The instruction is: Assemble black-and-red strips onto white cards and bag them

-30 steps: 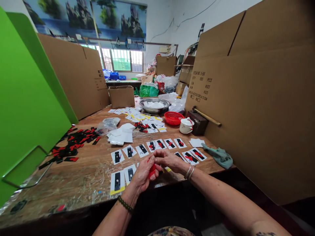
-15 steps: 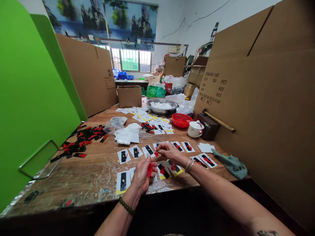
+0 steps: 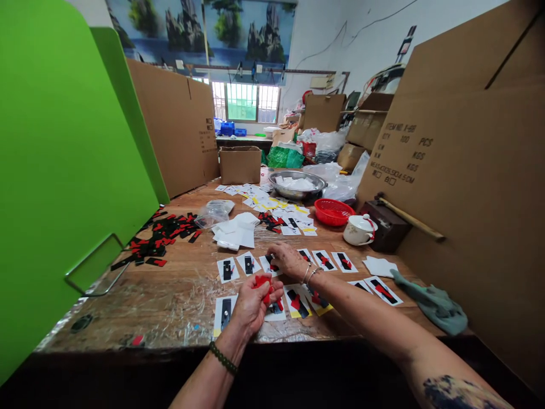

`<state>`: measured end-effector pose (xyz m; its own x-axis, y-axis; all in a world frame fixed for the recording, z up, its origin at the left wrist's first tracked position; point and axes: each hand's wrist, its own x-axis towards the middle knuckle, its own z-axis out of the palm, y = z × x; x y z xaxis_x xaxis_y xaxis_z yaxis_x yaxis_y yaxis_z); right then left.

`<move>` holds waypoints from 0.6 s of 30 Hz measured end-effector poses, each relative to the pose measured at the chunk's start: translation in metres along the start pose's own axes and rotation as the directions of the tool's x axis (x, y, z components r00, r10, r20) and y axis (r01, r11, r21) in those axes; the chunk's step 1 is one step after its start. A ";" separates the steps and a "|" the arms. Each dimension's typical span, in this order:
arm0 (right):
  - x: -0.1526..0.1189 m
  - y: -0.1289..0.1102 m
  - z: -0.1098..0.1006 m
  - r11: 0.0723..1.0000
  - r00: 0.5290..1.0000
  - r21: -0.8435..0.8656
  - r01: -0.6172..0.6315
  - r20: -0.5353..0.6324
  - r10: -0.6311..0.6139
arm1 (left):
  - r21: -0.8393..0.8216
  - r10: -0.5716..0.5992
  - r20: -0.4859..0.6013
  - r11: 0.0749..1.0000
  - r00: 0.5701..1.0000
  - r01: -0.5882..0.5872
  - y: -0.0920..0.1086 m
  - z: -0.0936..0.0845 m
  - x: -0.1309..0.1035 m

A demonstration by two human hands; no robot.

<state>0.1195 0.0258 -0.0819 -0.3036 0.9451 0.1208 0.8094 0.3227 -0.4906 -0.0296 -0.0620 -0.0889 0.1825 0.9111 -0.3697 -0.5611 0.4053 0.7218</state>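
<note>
White wall [image 3: 319, 34], landscape blind [image 3: 247, 34] above barred window [image 3: 242, 103], daylight behind.

Your place: small workshop. Shown by: your wooden surface [image 3: 170, 295] with sorted small parts [image 3: 166, 233], rows of cards [image 3: 227, 270], large printed shipping cartons [image 3: 460, 199].
</note>
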 end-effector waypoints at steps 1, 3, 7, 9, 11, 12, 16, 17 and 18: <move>-0.002 -0.002 -0.003 1.000 1.000 0.006 0.006 -0.011 -0.006 | 0.005 0.010 -0.010 1.000 1.000 -0.010 -0.001 0.000 0.001; -0.009 -0.008 -0.009 0.995 1.000 0.096 0.009 0.021 -0.011 | 0.018 0.024 -0.022 1.000 0.999 -0.024 -0.002 -0.001 0.003; -0.029 -0.023 -0.020 0.933 0.985 0.358 -0.041 0.172 -0.023 | 0.056 0.073 0.044 0.996 0.996 -0.075 -0.006 0.000 0.007; -0.038 -0.028 -0.020 0.919 0.986 0.389 -0.065 0.165 -0.001 | 0.079 0.111 0.098 0.990 0.989 -0.119 -0.009 0.002 0.008; -0.044 -0.031 -0.019 0.917 0.991 0.388 -0.092 0.129 0.045 | 0.089 0.146 0.133 0.983 0.980 -0.158 -0.011 0.006 0.009; -0.046 -0.031 -0.018 0.913 0.991 0.393 -0.109 0.111 0.071 | 0.087 0.161 0.141 0.981 0.977 -0.175 -0.011 0.007 0.009; -0.049 -0.030 -0.018 0.866 0.981 0.461 -0.194 0.104 0.164 | 0.088 0.210 0.100 0.972 0.973 -0.219 -0.010 0.014 0.005; -0.050 -0.029 -0.019 0.843 0.975 0.490 -0.221 0.132 0.179 | 0.102 0.210 0.082 0.971 0.974 -0.218 -0.009 0.015 0.004; -0.051 -0.029 -0.020 0.816 0.967 0.519 -0.252 0.167 0.193 | 0.114 0.205 0.066 0.971 0.977 -0.211 -0.008 0.015 0.002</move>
<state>0.1217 -0.0305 -0.0568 -0.2216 0.9676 -0.1215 0.4763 -0.0013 -0.8793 -0.0124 -0.0626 -0.0863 0.1167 0.9777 -0.1744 -0.4913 0.2095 0.8454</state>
